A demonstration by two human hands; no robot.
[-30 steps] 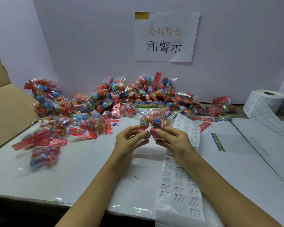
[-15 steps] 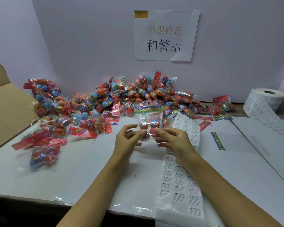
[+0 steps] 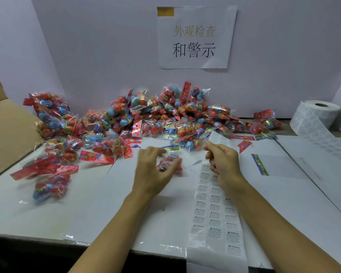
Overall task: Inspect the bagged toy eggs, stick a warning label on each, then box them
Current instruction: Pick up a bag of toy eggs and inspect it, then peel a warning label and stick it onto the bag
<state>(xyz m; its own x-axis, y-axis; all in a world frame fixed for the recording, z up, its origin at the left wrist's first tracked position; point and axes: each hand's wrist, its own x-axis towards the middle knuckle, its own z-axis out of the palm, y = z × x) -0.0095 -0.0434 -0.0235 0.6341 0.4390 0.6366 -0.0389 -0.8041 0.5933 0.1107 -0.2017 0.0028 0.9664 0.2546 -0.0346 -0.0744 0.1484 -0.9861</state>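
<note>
At the centre of the frame the left hand [image 3: 153, 170] curls its fingers and thumb round one small bag of toy eggs [image 3: 168, 164], holding it just above the white surface [image 3: 87, 203]; the bag is blurred, so how many eggs are inside cannot be told. Just to its right the right hand [image 3: 222, 162] hangs over the top of the warning label strip [image 3: 215, 213], fingers curled in with the tips drawn together. It may be pinching a peeled label, but nothing between the fingertips is plain enough to say, so whether it holds anything cannot be told. The step in hand looks like labelling this bag, and doing it well calls for pulling the film taut with the left hand so that a flat patch faces up, laying the label on from one edge and smoothing it down without creases, away from the coloured header card. The big pile of bagged eggs [image 3: 146, 119] lies across the middle of the frame against the back wall, with a few more bags at centre left. A roll of labels [image 3: 319, 117] stands at the right edge, a cardboard box flap [image 3: 6, 131] shows at the left, and a printed sign [image 3: 195, 36] hangs on the wall at the top centre.
</note>
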